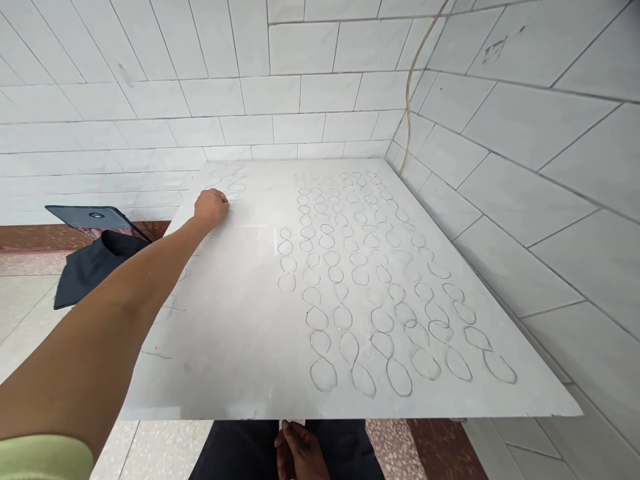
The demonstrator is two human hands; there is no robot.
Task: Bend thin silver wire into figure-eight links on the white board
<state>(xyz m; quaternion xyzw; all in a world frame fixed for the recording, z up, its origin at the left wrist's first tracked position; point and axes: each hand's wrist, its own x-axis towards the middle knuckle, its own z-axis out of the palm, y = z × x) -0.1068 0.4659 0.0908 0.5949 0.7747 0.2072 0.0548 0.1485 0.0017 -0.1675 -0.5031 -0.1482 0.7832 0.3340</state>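
Observation:
My left hand (213, 207) reaches to the far left part of a white board (240, 347). Its fingers are curled closed at the surface, and whatever they may hold is hidden. Just beyond it lie several thin figure-eight loops (237, 188). My right hand (301, 452) is low in front of the board's near edge, over my lap, with thumb and fingers pressed together; I cannot make out anything in them. Many more figure-eight loops (324, 375), thin and dark like bent wire, are in rows over the middle and right of the board.
White tiled walls (320, 50) border the board at the back and right. A thin cable (409, 100) runs down the corner. On the left, a dark bag or cloth (95, 263) is beside the board. Short thin strands (157, 355) lie near the left edge.

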